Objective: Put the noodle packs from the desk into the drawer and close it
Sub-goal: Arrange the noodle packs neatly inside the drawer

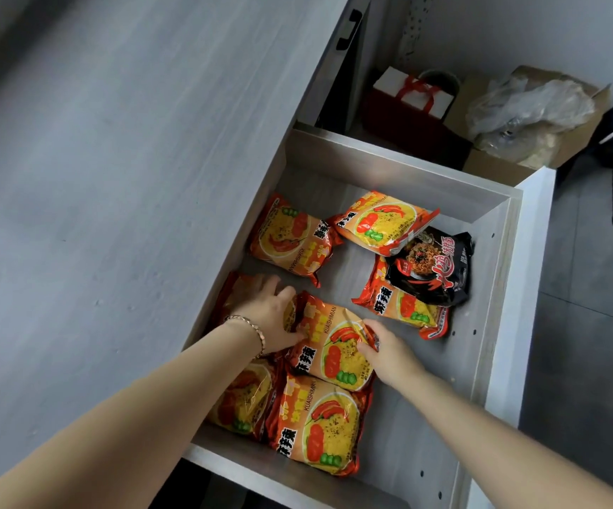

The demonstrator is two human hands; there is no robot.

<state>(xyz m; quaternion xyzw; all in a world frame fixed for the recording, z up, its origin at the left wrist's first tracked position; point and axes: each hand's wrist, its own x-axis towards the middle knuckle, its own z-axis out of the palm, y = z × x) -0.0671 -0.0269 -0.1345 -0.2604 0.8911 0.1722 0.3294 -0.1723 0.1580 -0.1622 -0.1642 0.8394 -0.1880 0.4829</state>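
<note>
An orange noodle pack [334,347] is held inside the open drawer [495,259], clamped between the left hand [272,317] at its far-left end and the right hand [389,352] at its right edge. Its long axis runs toward the drawer's front, over 2 lower packs. No packs are seen on the tabletop [114,178], so closing is judged next.

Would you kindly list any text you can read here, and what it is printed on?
"KUAISHIMIAN": on the held pack.
"KUAISHIMIAN": on the front pack.
"KUAISHIMIAN": on the back-left pack.
Large Chinese characters on the orange packs and the black pack: not reliably readable.
Fine print: too small.
</note>
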